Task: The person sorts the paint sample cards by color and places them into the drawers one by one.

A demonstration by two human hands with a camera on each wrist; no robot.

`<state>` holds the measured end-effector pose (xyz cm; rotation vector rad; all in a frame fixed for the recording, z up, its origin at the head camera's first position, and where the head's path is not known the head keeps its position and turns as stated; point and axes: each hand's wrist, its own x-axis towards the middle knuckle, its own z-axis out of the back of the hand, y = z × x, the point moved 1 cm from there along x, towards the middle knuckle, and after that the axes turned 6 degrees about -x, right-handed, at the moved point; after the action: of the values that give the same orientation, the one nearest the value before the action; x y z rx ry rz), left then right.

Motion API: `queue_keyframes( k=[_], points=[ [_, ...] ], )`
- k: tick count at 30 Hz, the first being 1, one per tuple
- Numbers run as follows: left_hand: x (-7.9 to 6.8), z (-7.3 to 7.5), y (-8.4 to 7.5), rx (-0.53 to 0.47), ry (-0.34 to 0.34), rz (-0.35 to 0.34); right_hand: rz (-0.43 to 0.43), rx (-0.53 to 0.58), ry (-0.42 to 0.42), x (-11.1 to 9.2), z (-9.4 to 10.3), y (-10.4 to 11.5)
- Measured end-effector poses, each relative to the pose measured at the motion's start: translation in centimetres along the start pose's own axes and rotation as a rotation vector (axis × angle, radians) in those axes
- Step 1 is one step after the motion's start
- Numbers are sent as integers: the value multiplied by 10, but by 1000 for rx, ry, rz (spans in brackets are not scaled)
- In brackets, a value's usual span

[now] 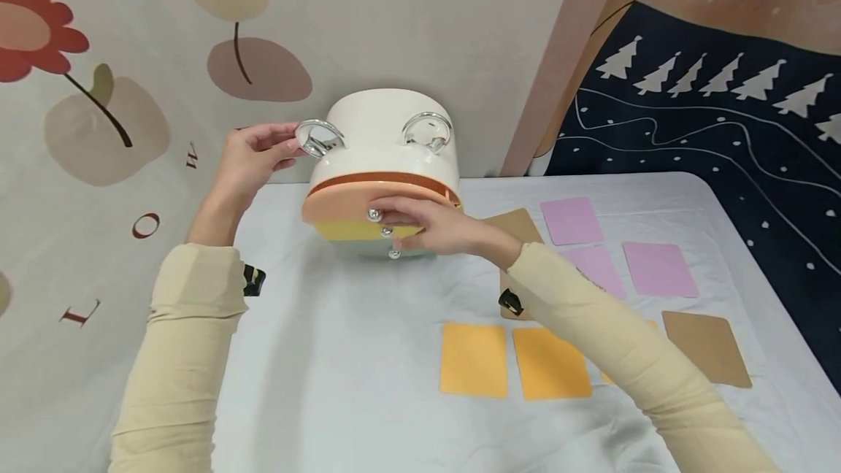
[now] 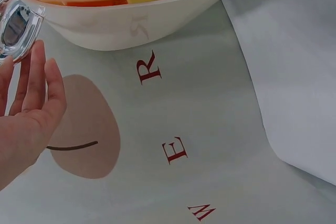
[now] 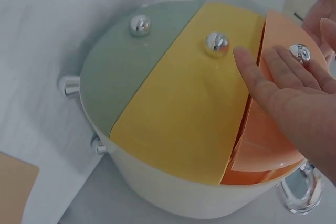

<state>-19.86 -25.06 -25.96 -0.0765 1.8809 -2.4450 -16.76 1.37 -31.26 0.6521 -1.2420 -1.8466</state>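
A white rounded cabinet (image 1: 388, 112) stands at the back of the table against the wall. Its front stacks an orange drawer (image 1: 335, 203), a yellow drawer (image 3: 178, 108) and a green drawer (image 3: 123, 69), each with a round silver knob. The orange drawer is pulled out a little, while the other two sit flush. My right hand (image 1: 440, 228) pinches the orange drawer's knob (image 3: 299, 52) between thumb and index finger; the other fingers extend over the front. With fingertips and thumb, my left hand (image 1: 250, 159) holds the left silver ring (image 1: 320, 122) on top.
A second silver ring (image 1: 427, 116) tops the cabinet's right side. Flat square cards lie on the right of the white tabletop (image 1: 342, 400): orange cards (image 1: 473, 360), purple cards (image 1: 570, 220) and brown cards (image 1: 706, 347). My right forearm covers some. A dark tree-print cloth (image 1: 657, 122) hangs at right.
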Motion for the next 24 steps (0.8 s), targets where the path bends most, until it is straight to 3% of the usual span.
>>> queue_keyframes(
  k=[7,16,24],
  points=[
    [-2,5,4,-70,80,-18,37,25,84,-20,-20,8],
    [-7,7,7,-65,207,-56,27,-180,159,-45,-48,21],
    [-9,8,6,-82,225,-62,67,-271,184,-58,-63,19]
  ],
)
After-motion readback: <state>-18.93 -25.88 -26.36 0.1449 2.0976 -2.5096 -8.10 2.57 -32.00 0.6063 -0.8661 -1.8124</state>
